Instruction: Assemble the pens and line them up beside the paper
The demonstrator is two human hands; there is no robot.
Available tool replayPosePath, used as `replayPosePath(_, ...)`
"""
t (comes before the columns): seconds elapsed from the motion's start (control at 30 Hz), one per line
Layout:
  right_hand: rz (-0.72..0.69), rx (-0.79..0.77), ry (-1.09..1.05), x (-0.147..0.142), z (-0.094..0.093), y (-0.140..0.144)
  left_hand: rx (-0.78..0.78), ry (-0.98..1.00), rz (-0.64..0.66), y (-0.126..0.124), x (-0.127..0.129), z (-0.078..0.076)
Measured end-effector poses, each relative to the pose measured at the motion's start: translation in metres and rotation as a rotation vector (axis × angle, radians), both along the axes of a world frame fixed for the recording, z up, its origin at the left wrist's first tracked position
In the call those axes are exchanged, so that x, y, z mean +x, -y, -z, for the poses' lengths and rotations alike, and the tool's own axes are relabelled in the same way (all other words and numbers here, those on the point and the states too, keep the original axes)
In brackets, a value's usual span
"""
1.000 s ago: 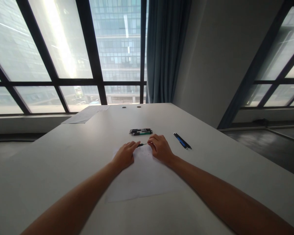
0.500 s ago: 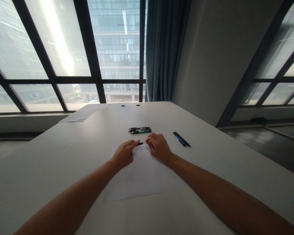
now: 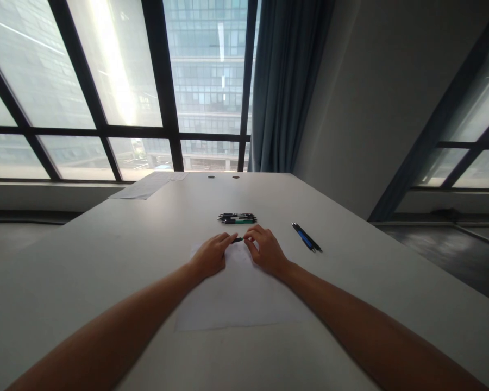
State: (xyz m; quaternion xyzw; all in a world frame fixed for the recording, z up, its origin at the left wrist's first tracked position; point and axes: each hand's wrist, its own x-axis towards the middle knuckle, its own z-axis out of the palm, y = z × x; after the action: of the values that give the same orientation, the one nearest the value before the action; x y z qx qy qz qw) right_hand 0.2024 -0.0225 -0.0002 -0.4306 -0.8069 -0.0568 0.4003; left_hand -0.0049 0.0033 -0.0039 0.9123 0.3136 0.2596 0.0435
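**Two hands held a small dark pen over a sheet of paper on a pale table**

The view looked forward and down from head height along two bare forearms that reached out over a wide, pale table (image 3: 106,255). The left hand (image 3: 210,255) and the right hand (image 3: 265,251) met near the middle of the table, both resting on the far edge of a white sheet of paper (image 3: 236,298) that lay flat in front of the person. Between them was a short dark pen (image 3: 238,239), lying crosswise; the fingertips of each hand pinched one end of it, the left hand at its left end and the right hand at its right end. The rest of each hand was loosely curled, knuckles up.

Just beyond the hands, a small cluster of pens (image 3: 237,219) lay side by side on the table, one of them green. Off to the right, well apart from the paper, two more pens (image 3: 306,237), blue and dark, lay together at a slant. At the far left corner of the table sat another sheet of paper (image 3: 149,185). Behind the table stood tall dark-framed windows (image 3: 163,92), a blue-grey curtain (image 3: 283,87) and a plain wall (image 3: 375,92).
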Motion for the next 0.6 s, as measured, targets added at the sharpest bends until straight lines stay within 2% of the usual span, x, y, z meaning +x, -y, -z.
replayPosePath(0.13, 0.02, 0.012, -0.028, 0.005, 0.0, -0.003, 0.004, 0.006, -0.014, -0.001, 0.0, 0.001)
replayPosePath(0.23, 0.165, 0.057, -0.12, 0.019, 0.0, -0.011, -0.001, -0.01, -0.03, 0.0, 0.0, 0.0)
replayPosePath(0.33, 0.31, 0.071, -0.076, 0.034, 0.002, -0.02, -0.012, -0.038, -0.058, 0.001, 0.001, -0.001)
replayPosePath(0.47, 0.409, -0.066, 0.083, 0.042, 0.01, -0.027, -0.016, -0.073, -0.091, 0.003, 0.002, -0.004)
replayPosePath(0.6, 0.387, -0.165, 0.134, 0.041, 0.012, -0.027, -0.024, -0.12, -0.148, 0.004, 0.004, -0.006)
